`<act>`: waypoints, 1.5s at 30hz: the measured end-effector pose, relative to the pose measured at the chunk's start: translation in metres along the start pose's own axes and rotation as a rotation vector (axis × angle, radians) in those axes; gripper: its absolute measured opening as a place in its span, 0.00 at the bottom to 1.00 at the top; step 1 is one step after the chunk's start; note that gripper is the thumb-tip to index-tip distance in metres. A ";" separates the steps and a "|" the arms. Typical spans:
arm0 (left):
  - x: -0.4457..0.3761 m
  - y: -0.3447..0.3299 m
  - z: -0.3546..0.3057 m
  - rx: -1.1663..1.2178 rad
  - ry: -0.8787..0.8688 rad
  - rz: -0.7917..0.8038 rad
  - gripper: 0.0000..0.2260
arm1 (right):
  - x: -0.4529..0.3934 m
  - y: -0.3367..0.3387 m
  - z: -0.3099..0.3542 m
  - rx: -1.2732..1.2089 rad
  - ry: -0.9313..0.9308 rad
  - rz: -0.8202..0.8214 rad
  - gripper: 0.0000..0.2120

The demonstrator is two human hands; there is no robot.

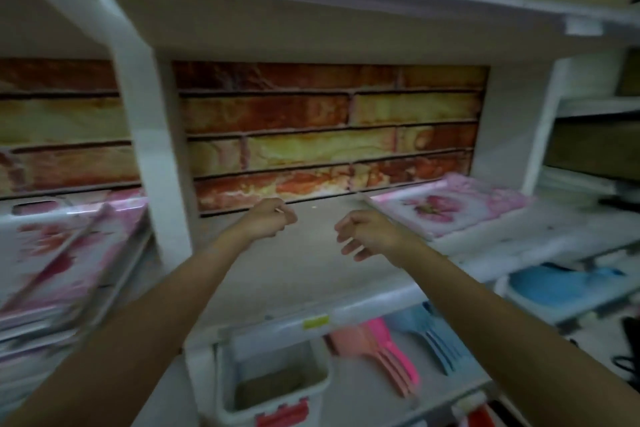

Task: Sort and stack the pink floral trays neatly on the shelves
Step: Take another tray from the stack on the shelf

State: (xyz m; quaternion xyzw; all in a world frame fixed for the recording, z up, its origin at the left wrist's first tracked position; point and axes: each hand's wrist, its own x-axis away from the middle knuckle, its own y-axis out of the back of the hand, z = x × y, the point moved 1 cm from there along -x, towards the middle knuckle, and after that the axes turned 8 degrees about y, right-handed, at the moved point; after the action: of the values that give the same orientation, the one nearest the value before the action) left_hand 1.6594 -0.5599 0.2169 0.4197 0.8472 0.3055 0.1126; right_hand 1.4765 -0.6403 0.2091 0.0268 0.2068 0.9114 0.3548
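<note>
Both arms are reaching over the grey shelf (pixel 304 274), left hand (pixel 273 218) and right hand (pixel 363 236) hanging loosely curled, gripping nothing, pink floral plastic trays (pixel 446 210) lying right.

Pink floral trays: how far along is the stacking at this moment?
Looks done: a small stack of pink floral trays lies flat at the right of the middle shelf. In hand: nothing; the left hand and right hand hover empty. Left: the larger pile in the left bay sits tilted and uneven.
</note>
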 end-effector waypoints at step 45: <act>-0.324 -0.284 -0.158 -0.221 0.167 -0.006 0.16 | -0.133 0.307 -0.228 0.173 -0.574 -0.144 0.17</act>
State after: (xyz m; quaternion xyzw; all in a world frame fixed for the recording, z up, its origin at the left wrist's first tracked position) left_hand 1.6087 -1.0103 0.1463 0.3753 0.8161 0.4305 0.0884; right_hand 1.3361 -1.0122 0.1353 0.2985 0.1764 0.8182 0.4586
